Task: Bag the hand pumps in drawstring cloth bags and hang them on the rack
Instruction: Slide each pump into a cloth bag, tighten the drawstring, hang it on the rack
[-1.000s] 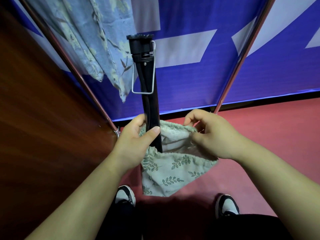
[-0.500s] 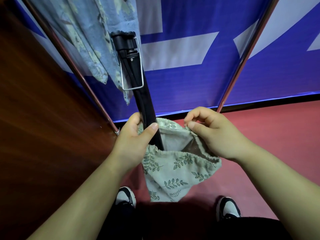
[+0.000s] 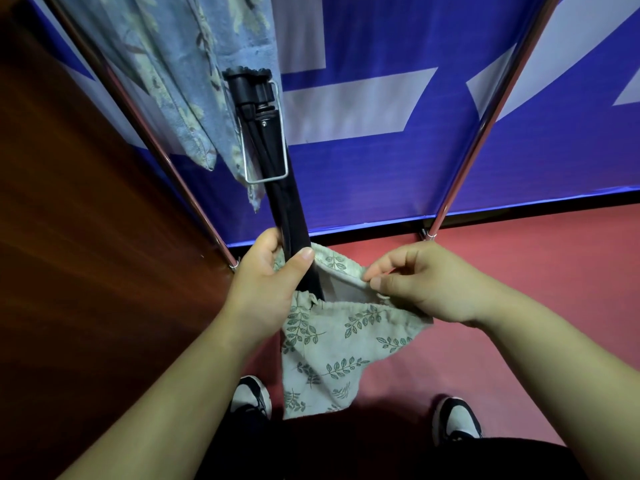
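Note:
A black hand pump (image 3: 273, 161) with a folded wire foot stands tilted, its lower end inside a cream drawstring cloth bag (image 3: 332, 351) printed with green leaves. My left hand (image 3: 270, 285) grips the pump shaft together with the bag's left rim. My right hand (image 3: 426, 285) pinches the bag's far rim at the drawstring channel and holds the mouth apart. The pump's bottom end is hidden inside the bag.
Two slanted chrome rack poles (image 3: 485, 119) rise at left and right in front of a blue and white banner (image 3: 381, 140). A blue floral cloth bag (image 3: 187, 74) hangs at the upper left. A wooden panel (image 3: 86, 237) fills the left. My shoes stand on the red floor (image 3: 536, 289).
The pump's top swung left, then back toward the middle. My right hand shifted from the bag's near rim to pinching its far rim, and the mouth narrowed.

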`<state>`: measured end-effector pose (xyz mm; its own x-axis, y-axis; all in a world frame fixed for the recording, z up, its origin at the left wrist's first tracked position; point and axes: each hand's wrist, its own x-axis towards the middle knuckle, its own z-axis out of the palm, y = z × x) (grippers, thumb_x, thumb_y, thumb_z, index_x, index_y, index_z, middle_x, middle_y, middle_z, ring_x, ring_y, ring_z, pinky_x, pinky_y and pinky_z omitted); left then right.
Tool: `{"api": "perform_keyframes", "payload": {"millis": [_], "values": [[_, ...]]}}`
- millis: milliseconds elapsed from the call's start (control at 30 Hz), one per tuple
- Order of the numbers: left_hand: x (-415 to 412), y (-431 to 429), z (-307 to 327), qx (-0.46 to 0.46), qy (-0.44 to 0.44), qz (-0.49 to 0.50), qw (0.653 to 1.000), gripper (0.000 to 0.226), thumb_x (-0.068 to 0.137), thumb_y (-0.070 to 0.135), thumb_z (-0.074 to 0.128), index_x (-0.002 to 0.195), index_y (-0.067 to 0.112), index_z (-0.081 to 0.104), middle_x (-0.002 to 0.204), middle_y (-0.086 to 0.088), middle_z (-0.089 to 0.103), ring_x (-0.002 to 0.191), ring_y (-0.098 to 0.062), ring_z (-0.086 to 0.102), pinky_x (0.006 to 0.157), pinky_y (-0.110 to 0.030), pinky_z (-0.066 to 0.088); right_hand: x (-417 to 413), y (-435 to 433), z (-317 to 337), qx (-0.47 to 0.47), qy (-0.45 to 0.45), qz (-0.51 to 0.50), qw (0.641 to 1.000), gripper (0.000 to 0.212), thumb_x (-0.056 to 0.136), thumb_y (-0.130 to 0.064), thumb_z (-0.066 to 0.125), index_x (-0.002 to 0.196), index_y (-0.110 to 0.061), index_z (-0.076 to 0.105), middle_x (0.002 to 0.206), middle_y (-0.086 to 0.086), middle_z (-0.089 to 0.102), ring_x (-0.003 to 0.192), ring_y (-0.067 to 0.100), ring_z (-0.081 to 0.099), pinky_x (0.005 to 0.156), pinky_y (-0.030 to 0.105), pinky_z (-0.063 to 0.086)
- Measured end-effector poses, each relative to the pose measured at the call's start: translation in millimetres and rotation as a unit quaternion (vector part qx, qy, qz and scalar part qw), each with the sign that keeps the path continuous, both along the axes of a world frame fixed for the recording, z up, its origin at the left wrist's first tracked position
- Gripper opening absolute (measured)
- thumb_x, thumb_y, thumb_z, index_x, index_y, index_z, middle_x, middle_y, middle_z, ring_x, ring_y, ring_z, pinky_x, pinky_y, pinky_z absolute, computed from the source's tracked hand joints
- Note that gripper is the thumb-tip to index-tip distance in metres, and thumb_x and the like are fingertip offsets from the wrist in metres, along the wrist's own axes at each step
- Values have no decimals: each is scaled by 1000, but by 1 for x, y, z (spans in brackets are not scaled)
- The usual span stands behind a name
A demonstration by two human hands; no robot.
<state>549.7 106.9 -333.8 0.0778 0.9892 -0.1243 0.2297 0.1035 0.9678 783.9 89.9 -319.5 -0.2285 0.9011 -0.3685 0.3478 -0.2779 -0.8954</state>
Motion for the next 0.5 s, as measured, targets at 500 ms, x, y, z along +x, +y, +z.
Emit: {"api": "perform_keyframes", "payload": {"millis": [500], "values": [[-6,4,-3,-3,3,8,1000,32,83,48,67,111,34,68,115,5,75,114,-19,69,103,-53,51,0,5,-9,145,-1,-125,981,14,84,-6,77,89,-19,75,58,-4,56,54,13,45,54,24,40]]}}
